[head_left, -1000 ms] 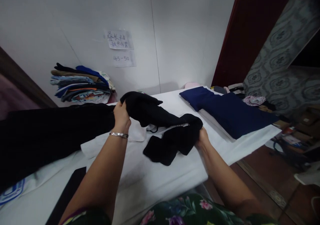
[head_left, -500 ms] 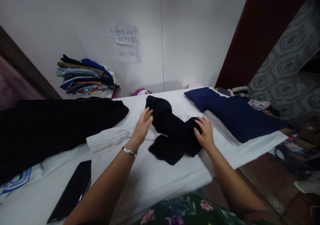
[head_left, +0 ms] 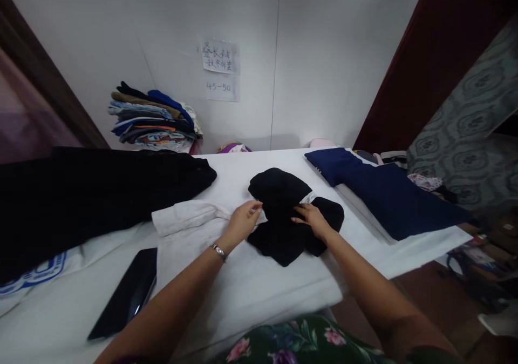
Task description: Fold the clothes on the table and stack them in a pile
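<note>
Now the crumpled black fabric piece (head_left: 279,186) lies bunched on the wide white cloth (head_left: 259,288) in front of the person; 1 sec ago it was gripped b/w both hands, w/ one end raised. L hand (head_left: 243,221) is at its left edge, fingertips nearly together, poss. pinching fabric, can't tell for sure. R hand (head_left: 315,222) rests on top, fingers loosely spread, no clear grip. So handling's now down at surface level, prob. arranging rather than lifting. Flat navy-blue cloth (head_left: 372,191) to the right, apart from it.
</note>
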A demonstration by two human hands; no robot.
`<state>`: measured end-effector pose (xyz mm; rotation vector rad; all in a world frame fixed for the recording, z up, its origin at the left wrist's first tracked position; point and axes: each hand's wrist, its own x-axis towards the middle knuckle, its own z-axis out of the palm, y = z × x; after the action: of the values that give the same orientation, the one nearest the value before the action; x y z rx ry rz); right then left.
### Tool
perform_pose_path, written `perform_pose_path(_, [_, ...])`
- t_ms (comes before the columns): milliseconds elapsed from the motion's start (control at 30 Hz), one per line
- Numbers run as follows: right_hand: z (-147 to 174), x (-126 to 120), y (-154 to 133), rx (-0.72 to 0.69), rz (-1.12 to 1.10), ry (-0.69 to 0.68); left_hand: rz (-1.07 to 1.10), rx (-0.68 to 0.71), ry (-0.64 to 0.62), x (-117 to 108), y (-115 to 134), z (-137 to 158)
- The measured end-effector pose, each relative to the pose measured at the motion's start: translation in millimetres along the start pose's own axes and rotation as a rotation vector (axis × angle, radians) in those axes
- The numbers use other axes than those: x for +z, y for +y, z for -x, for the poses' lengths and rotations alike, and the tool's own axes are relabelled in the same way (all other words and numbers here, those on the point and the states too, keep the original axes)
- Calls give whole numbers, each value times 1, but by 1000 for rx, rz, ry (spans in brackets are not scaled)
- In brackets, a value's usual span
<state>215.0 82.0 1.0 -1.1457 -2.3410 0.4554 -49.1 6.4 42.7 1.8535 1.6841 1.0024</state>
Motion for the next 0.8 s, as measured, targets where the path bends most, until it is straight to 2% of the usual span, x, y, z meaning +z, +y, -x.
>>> perform_pose_path(33, [0,3,2,2,-24,11,-110,26,8,-3,-5,-1])
perform_pose_path(100, [0,9,5,19,-80,46,-300,92,-64,-6,-14,-2])
perform_pose_path(167, [-1,13,5,38,-114,79,-413,122,-176,-4,-20,-4])
perform_pose_path(233, [-3,13,4,83,-213,140,-478,118,-221,1,-23,-5])
perform_pose_path(300, [-4,9,3,208,-445,264,-502,85,-187,4,-22,-8])
perform_pose_path(400, [0,-4,4,414,-848,542,-484,12,-120,-3,-19,-14])
perform_pose_path(500, [13,-19,7,455,-1002,705,-453,-59,-22,-24,-13,-18])
perform_pose_path(567, [25,-27,10,480,-947,715,-372,-90,107,-38,-8,-16])
perform_pose_path(667, [45,-33,12,516,-811,644,-235,-94,251,-48,-2,-2])
perform_pose_path(733, [56,-35,11,519,-758,543,-216,-71,190,-45,0,11])
perform_pose_path(800, [66,-38,8,509,-712,443,-246,-46,37,-38,0,26])
